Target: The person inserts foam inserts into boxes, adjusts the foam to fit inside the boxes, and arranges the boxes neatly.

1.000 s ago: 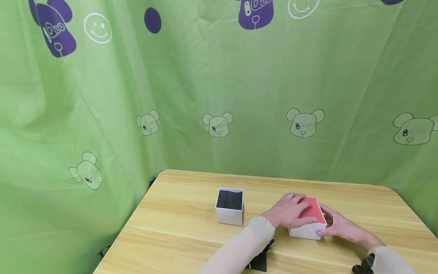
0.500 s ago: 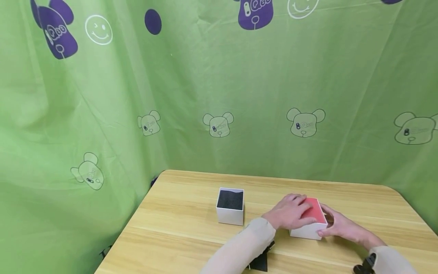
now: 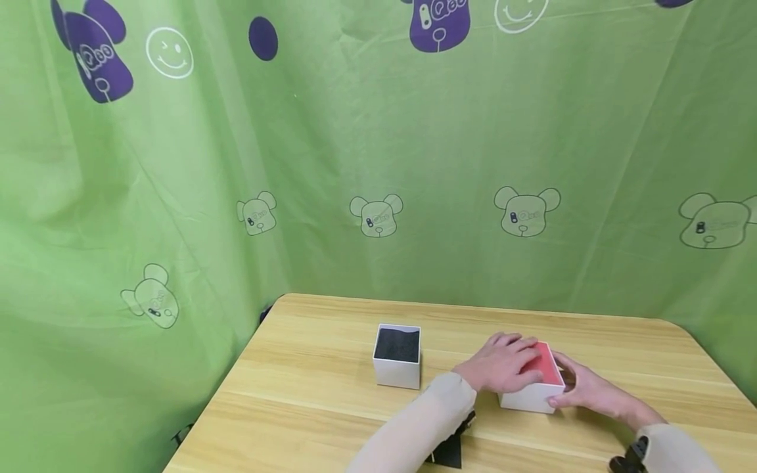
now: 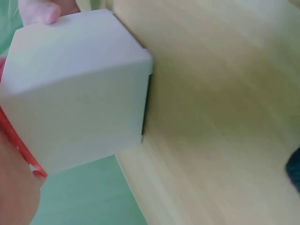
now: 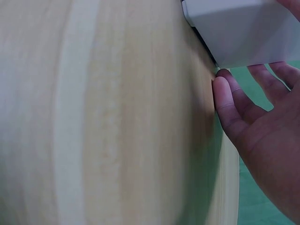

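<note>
A white square box (image 3: pixel 526 399) stands on the right part of the table, with red (image 3: pixel 550 369) showing inside its top rim. My left hand (image 3: pixel 499 364) lies over the top from the left, its extended fingers and thumb resting on the red area. At the box's right side, my right hand (image 3: pixel 585 389) grips it, thumb at the front corner and fingers behind. In the left wrist view, a thin red edge (image 4: pixel 18 145) runs along the box's rim beside the left hand. The right wrist view shows the right-hand fingers (image 5: pixel 225 96) close to the box's lower edge.
A second white box (image 3: pixel 397 376), open-topped with dark filling, stands left of the hands on the wooden table (image 3: pixel 296 394). A flat black item (image 3: pixel 449 453) lies at the front, partly hidden by the left sleeve. A green patterned curtain (image 3: pixel 443 131) hangs behind and to the left.
The left thumb has drawn slightly back and leftward over the red area. My right hand and both boxes stay in place.
</note>
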A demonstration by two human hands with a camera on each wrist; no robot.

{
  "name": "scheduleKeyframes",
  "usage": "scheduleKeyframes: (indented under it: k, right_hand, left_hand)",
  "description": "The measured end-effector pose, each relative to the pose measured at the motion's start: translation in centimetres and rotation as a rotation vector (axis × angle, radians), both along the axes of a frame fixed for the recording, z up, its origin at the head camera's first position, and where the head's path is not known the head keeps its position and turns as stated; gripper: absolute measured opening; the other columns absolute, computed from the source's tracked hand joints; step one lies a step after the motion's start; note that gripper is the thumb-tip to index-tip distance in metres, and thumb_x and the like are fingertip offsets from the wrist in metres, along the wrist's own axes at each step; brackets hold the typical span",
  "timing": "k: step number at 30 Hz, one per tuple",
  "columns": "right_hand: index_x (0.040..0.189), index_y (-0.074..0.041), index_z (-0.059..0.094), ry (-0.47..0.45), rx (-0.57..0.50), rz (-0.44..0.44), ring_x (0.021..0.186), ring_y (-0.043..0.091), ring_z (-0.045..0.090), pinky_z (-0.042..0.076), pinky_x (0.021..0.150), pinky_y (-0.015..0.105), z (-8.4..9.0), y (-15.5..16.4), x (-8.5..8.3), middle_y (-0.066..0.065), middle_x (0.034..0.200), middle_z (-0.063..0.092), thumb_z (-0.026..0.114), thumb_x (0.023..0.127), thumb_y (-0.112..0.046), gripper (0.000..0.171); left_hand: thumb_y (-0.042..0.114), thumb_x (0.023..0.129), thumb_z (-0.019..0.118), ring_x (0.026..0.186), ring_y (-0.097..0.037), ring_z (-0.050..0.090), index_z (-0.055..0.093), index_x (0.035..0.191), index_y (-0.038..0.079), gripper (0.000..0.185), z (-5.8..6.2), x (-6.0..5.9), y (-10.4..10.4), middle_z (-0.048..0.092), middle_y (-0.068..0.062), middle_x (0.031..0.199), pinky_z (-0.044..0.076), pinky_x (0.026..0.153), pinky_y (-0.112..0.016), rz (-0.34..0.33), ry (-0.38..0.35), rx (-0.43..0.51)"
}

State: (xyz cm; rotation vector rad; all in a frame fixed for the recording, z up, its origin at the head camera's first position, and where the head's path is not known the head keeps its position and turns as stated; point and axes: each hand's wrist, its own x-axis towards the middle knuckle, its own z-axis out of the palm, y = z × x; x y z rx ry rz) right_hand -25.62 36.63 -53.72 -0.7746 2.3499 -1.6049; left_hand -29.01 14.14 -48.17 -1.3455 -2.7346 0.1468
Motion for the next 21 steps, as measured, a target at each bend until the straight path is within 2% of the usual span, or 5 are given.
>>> scheduleKeyframes:
  k: [6,16,21]
  right_hand:
    - [0.143,0.016,0.004,0.013,0.011,-0.014,0.107,-0.003,0.05,0.046,0.085,0.023,0.03,-0.04,-0.06,0.049,0.132,0.024,0.07,0.079,0.005,0.092]
    - [0.143,0.015,0.007,0.052,0.044,-0.034,0.107,-0.002,0.051,0.046,0.085,0.022,-0.08,-0.06,-0.05,0.041,0.132,0.035,0.071,0.077,0.005,0.092]
    - [0.143,0.015,0.007,0.045,0.045,-0.043,0.108,-0.004,0.049,0.045,0.085,0.021,0.05,-0.13,-0.07,0.046,0.133,0.027,0.072,0.077,0.004,0.094]
  left_hand:
    - [0.059,0.097,0.022,0.139,-0.004,0.012,0.024,0.149,0.039,0.056,0.42,-0.21,0.3,0.013,0.02,0.154,0.011,0.112,-0.033,0.006,-0.044,-0.031]
    - [0.058,0.097,0.014,0.14,-0.005,0.008,0.013,0.15,0.04,0.056,0.09,-0.11,0.29,0.007,0.025,0.153,0.007,0.113,-0.032,0.02,-0.036,-0.058]
    - [0.06,0.097,0.015,0.14,-0.006,0.009,0.017,0.149,0.041,0.056,0.13,-0.15,0.25,0.009,0.025,0.152,0.008,0.113,-0.033,0.005,-0.028,-0.054]
